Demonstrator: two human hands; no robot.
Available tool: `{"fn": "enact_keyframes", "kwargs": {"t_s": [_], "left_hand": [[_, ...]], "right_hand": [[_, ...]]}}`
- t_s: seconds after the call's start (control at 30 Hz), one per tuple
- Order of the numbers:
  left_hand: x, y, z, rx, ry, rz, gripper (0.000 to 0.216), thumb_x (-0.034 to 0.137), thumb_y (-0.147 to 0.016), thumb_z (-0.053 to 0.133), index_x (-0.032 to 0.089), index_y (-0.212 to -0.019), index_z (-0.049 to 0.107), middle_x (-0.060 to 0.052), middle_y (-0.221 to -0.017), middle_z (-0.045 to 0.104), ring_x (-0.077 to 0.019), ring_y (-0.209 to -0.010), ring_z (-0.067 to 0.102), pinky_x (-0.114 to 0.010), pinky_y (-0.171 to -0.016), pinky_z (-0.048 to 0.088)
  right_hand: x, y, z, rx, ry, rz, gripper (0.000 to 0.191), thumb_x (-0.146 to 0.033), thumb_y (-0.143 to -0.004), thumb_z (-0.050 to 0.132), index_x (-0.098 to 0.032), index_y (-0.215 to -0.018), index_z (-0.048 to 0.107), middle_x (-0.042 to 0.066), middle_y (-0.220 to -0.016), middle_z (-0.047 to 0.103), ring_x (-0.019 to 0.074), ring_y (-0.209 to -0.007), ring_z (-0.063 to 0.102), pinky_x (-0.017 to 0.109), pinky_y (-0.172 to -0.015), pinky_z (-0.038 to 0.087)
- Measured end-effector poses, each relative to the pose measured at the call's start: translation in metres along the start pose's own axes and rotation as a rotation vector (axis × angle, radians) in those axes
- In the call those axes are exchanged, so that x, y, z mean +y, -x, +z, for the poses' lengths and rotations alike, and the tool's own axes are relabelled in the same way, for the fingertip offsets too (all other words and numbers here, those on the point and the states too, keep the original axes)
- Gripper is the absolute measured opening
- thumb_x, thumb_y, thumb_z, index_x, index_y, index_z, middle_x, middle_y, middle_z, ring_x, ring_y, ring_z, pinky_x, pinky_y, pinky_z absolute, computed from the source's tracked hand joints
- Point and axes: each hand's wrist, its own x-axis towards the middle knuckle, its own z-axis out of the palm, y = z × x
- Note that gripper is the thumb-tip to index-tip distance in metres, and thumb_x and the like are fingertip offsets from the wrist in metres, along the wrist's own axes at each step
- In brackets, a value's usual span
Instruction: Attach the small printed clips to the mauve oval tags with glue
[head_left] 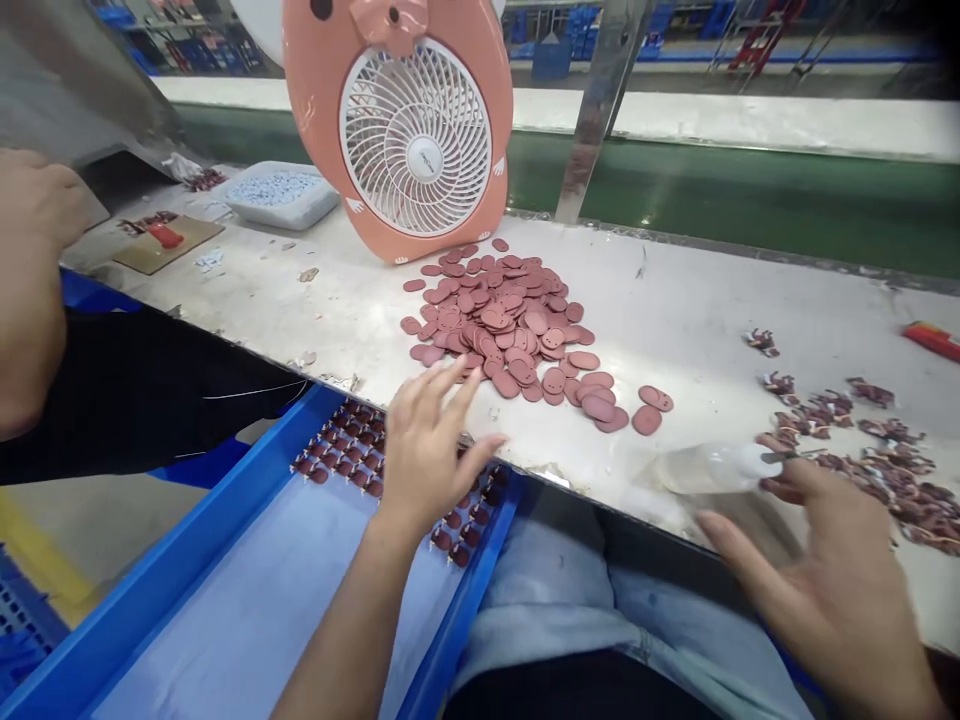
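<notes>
My left hand (429, 445) is over the bench's front edge, palm down and empty, its fingers spread. Its fingertips reach the near side of a heap of dark red oval pieces (517, 325), some with small holes. My right hand (832, 570), slightly blurred, is at the right with thumb and fingers apart. A translucent white squeeze bottle (709, 468) lies on its side just beyond it. The fingertips are by the bottle's nozzle end; whether they touch it I cannot tell. Small brown parts with thin wires (892, 460) lie loosely beyond that hand.
A pink fan (420, 150) stands behind the heap. Below my left hand, a blue tray (232, 560) holds rows of assembled pieces. A white tub (281, 195) of small pale parts stands back left. Another person's arm (30, 280) is at the left. A red object (934, 338) lies far right.
</notes>
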Motion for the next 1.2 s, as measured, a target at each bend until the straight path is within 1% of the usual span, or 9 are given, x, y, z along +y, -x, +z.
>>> {"fn": "enact_keyframes", "kwargs": {"t_s": [0.1, 0.17, 0.3, 0.4, 0.53, 0.7, 0.8, 1.07, 1.2], "left_hand": [[0.014, -0.016, 0.001, -0.159, 0.035, 0.22, 0.065, 0.057, -0.091, 0.056, 0.019, -0.144, 0.052, -0.014, -0.148, 0.056, -0.032, -0.14, 0.044, -0.048, -0.121, 0.003], [0.014, -0.009, 0.002, -0.146, 0.097, 0.263, 0.064, 0.059, -0.088, 0.06, 0.024, -0.141, 0.055, -0.011, -0.143, 0.061, -0.0311, -0.136, 0.049, -0.045, -0.12, -0.002], [0.016, 0.021, 0.008, 0.015, 0.23, 0.276, 0.037, 0.031, -0.091, 0.067, 0.035, -0.128, 0.066, -0.001, -0.121, 0.076, -0.0214, -0.115, 0.067, -0.037, -0.116, 0.014], [0.032, 0.035, 0.011, 0.15, 0.289, 0.181, 0.029, 0.016, -0.09, 0.065, 0.035, -0.11, 0.075, 0.003, -0.102, 0.081, -0.0175, -0.092, 0.074, -0.036, -0.106, 0.031], [0.082, 0.04, 0.0, 0.264, 0.501, -0.074, 0.025, 0.01, -0.091, 0.062, 0.024, -0.108, 0.074, -0.002, -0.091, 0.082, -0.0179, -0.081, 0.074, -0.033, -0.082, 0.049], [0.138, 0.038, -0.025, -0.067, 1.374, -0.892, 0.013, 0.028, -0.086, 0.071, 0.023, -0.08, 0.08, 0.0, -0.073, 0.078, -0.0141, -0.072, 0.07, -0.021, -0.067, 0.051], [0.147, 0.037, -0.028, -0.178, 1.455, -1.042, 0.013, 0.035, -0.078, 0.079, 0.022, -0.076, 0.082, -0.001, -0.069, 0.076, -0.0128, -0.069, 0.066, -0.018, -0.063, 0.048], [0.144, 0.041, -0.028, -0.428, 1.449, -0.726, 0.014, 0.028, -0.085, 0.074, 0.027, -0.097, 0.08, 0.001, -0.067, 0.075, -0.0123, -0.065, 0.068, -0.02, -0.067, 0.053], [0.146, 0.049, -0.012, -0.151, 1.362, -0.53, 0.031, 0.036, -0.076, 0.083, 0.032, -0.106, 0.076, 0.003, -0.075, 0.076, -0.0119, -0.067, 0.07, -0.019, -0.065, 0.056]], "right_hand": [[-0.013, -0.012, 0.009, -0.058, 0.009, -0.045, 0.025, -0.041, -0.09, 0.066, -0.025, -0.082, 0.049, 0.004, -0.077, 0.052, 0.0279, -0.075, 0.052, 0.04, -0.068, 0.035], [-0.014, -0.013, 0.014, -0.045, -0.014, -0.029, 0.028, -0.044, -0.094, 0.06, -0.024, -0.078, 0.049, 0.003, -0.076, 0.051, 0.0259, -0.074, 0.052, 0.039, -0.069, 0.037], [-0.013, -0.005, 0.016, -0.008, -0.082, 0.06, 0.031, -0.051, -0.093, 0.06, -0.021, -0.102, 0.063, 0.008, -0.094, 0.065, 0.0265, -0.079, 0.057, 0.037, -0.069, 0.041], [-0.019, 0.003, 0.012, 0.025, -0.356, 0.219, 0.034, -0.046, -0.089, 0.066, -0.021, -0.112, 0.065, 0.01, -0.109, 0.068, 0.0292, -0.093, 0.061, 0.038, -0.079, 0.044], [-0.041, 0.011, 0.006, -0.062, -0.766, 0.309, 0.032, -0.051, -0.094, 0.055, -0.025, -0.111, 0.058, 0.004, -0.086, 0.062, 0.0221, -0.069, 0.061, 0.034, -0.061, 0.052], [-0.071, 0.007, 0.003, -0.301, -0.968, 0.426, 0.025, -0.043, -0.09, 0.068, -0.023, -0.1, 0.059, -0.002, -0.072, 0.057, 0.0125, -0.053, 0.051, 0.025, -0.049, 0.045], [-0.078, 0.002, -0.001, -0.375, -1.076, 0.487, 0.028, -0.044, -0.086, 0.074, -0.021, -0.091, 0.058, -0.002, -0.072, 0.059, 0.0107, -0.055, 0.051, 0.023, -0.05, 0.044], [-0.066, 0.002, -0.01, -0.536, -1.321, 0.63, 0.038, -0.032, -0.074, 0.086, -0.019, -0.096, 0.059, -0.001, -0.068, 0.064, 0.0145, -0.059, 0.063, 0.022, -0.052, 0.046], [-0.07, 0.006, -0.003, -0.422, -1.409, 0.752, 0.04, -0.04, -0.078, 0.082, -0.021, -0.099, 0.055, -0.004, -0.069, 0.061, 0.0086, -0.053, 0.054, 0.017, -0.045, 0.039]]}}
